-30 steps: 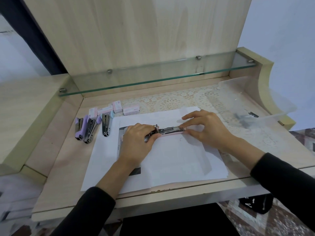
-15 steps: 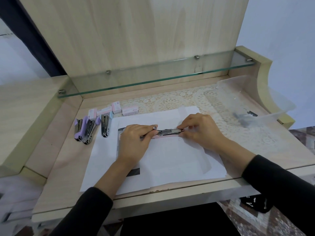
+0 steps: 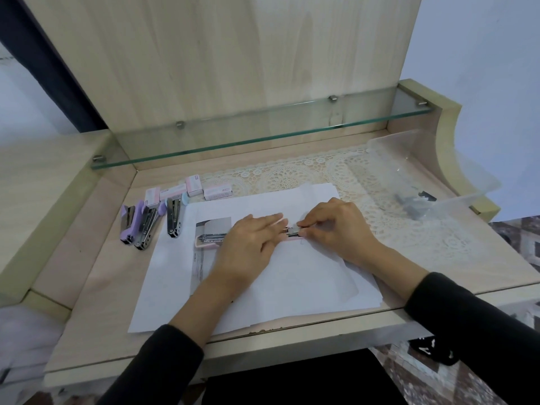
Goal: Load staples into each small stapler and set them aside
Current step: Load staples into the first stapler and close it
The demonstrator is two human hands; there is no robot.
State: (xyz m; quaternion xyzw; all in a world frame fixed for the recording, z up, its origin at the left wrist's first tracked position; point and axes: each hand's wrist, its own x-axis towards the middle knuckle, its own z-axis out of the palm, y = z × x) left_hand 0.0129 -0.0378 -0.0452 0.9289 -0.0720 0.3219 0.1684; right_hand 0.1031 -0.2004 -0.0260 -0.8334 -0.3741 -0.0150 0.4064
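I judge this one mid-load: my left hand [image 3: 248, 244] presses flat on the pink stapler [image 3: 206, 240], my right hand [image 3: 336, 229] pinches its far end, three other staplers [image 3: 146, 223] wait.

Soft, even daylight: the white paper sheets [image 3: 306, 282] under your fingers read bright without glare. Faint shadows hug your flat left hand [image 3: 248, 244] and your right hand [image 3: 342, 232], which pinches the pink-and-metal small stapler [image 3: 293, 231], rendered slightly soft. Beyond your fingertips the clear glass shelf [image 3: 263, 138] carries a pale sheen. Right of your fingers the transparent plastic tub [image 3: 409, 159] is blurred; frame edges bow.
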